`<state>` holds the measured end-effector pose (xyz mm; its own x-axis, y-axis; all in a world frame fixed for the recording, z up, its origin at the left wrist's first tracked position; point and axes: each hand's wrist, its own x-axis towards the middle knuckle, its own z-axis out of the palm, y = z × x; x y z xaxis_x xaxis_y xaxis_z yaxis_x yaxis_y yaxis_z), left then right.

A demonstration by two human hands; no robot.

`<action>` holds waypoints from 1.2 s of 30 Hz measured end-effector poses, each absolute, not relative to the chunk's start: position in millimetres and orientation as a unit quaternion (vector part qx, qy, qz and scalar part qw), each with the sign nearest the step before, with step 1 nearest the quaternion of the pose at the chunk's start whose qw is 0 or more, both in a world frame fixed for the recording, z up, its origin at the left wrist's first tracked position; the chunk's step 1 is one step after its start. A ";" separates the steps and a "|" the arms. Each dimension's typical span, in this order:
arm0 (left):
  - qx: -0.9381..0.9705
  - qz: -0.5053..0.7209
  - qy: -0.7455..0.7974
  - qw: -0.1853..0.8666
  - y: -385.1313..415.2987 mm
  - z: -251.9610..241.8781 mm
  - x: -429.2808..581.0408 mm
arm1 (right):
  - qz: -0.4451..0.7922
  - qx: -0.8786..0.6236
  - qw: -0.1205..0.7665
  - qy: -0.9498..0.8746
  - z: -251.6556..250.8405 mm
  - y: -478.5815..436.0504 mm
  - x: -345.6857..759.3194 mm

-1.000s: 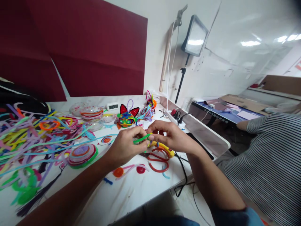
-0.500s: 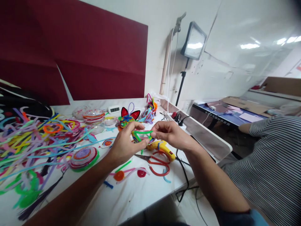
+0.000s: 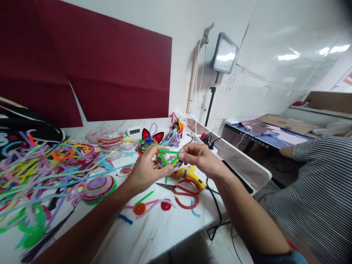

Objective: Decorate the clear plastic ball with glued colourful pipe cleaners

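My left hand (image 3: pixel 142 169) is wrapped round a small clear, rounded piece (image 3: pixel 169 158) trimmed with colourful pipe cleaners; much of it is hidden by the fingers. Across its top a green pipe cleaner (image 3: pixel 168 151) bends into a triangle. My right hand (image 3: pixel 197 157) pinches that pipe cleaner near its right corner between thumb and finger. Just below the hands lie a yellow glue gun (image 3: pixel 192 175) and orange-handled scissors (image 3: pixel 185 189). Behind my left hand stands a colourful figure with red, black-edged ears (image 3: pixel 153 136).
A tangle of pipe cleaners (image 3: pixel 35 168) covers the left of the table, with a coiled disc (image 3: pixel 98 187) beside it. Clear bowls (image 3: pixel 110 138) and a digital timer (image 3: pixel 134 131) stand at the back. A black cable (image 3: pixel 216 205) hangs over the edge. A person in a striped top (image 3: pixel 316 190) is at right.
The green pipe cleaner's triangle now shows more fully, as the held piece has tilted slightly. Both hands keep their hold, and the head view has shifted a little.
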<state>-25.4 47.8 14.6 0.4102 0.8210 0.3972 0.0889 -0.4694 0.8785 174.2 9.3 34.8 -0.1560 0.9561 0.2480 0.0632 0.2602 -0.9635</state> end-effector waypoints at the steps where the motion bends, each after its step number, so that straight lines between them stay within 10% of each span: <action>1: 0.732 0.444 0.308 0.416 47.7 15.3 -25.7 | 0.449 -0.415 0.499 -0.614 35.4 9.0 174.0; 20: 0.671 0.393 0.279 0.564 55.6 20.2 -33.6 | 0.484 -0.443 0.510 -0.557 36.9 13.6 176.7; 36: 0.771 0.383 0.293 0.416 59.8 20.4 -35.5 | 0.483 -0.459 0.509 -0.545 36.3 13.3 169.3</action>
